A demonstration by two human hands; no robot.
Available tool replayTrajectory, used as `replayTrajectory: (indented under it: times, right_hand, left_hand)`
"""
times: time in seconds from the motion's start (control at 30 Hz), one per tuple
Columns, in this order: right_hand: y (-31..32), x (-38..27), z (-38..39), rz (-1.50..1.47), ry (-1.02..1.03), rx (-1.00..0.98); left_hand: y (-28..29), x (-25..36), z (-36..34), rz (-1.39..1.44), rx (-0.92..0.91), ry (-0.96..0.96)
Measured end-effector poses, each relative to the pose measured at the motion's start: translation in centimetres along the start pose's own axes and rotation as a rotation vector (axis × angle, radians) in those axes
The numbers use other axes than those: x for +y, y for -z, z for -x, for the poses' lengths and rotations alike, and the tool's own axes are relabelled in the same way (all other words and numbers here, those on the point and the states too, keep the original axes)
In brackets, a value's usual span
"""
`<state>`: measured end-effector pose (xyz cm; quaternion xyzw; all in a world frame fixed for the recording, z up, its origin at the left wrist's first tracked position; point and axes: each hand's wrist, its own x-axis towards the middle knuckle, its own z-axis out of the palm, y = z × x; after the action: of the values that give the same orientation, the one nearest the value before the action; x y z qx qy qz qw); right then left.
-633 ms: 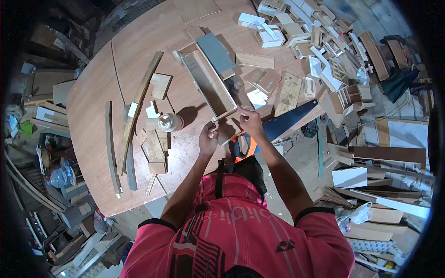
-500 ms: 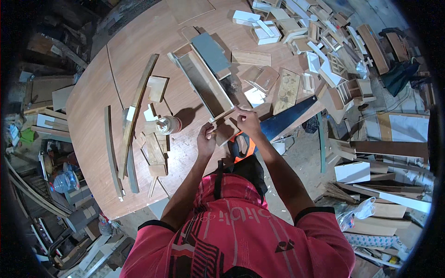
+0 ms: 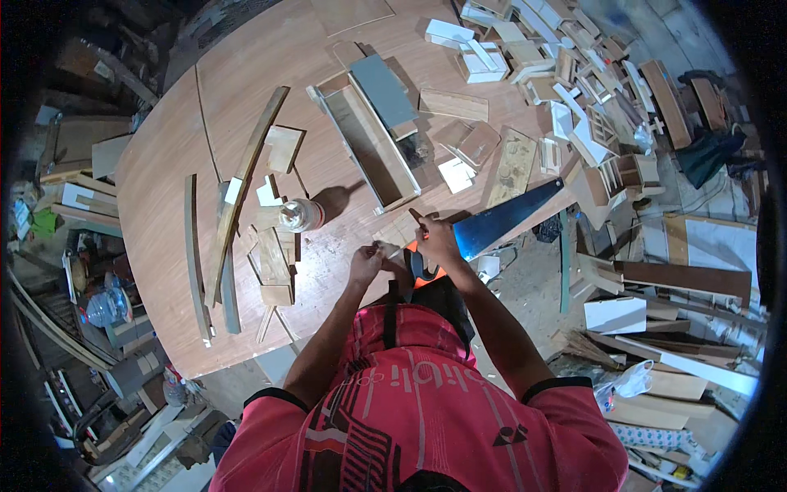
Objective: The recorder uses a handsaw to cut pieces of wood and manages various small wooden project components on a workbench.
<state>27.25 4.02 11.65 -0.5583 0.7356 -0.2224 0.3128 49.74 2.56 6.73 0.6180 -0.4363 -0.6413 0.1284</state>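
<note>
My left hand [image 3: 366, 262] is at the table's near edge, its fingers pinched together; a small pale bit shows at the tips, too small to name. To its right, my right hand [image 3: 437, 240] is closed with its fingers curled, and what it may hold is hidden. Just beyond both hands lies a long open wooden box [image 3: 358, 129], apart from them. A handsaw with a blue blade [image 3: 504, 219] and an orange and black handle lies under and beside my right hand. Small flat wood pieces [image 3: 400, 227] lie between the hands and the box.
A jar [image 3: 301, 215] with a whitish top stands left of the box. Long wood strips [image 3: 250, 176] and small boards [image 3: 272, 261] lie farther left. A grey panel [image 3: 383, 92] rests along the box. Wooden offcuts [image 3: 525, 57] are heaped at the far right.
Both hands have come away from the near end of the box and moved closer to me. The box now sits clear of them. The view has shifted slightly.
</note>
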Motion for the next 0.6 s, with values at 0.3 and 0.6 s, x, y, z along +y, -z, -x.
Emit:
replayTrajectory:
  times: [0.3,0.6]
  right_hand:
    - [0.9,-1.0,1.0,-0.416,-0.157,-0.030]
    - [2.7,-2.1,1.4,-0.589,-0.133,-0.215]
  left_hand:
    - [-1.2,0.1,1.5,0.167,0.054,-0.303]
    - [-0.1,2.6,3.0,0.330,-0.080,-0.357]
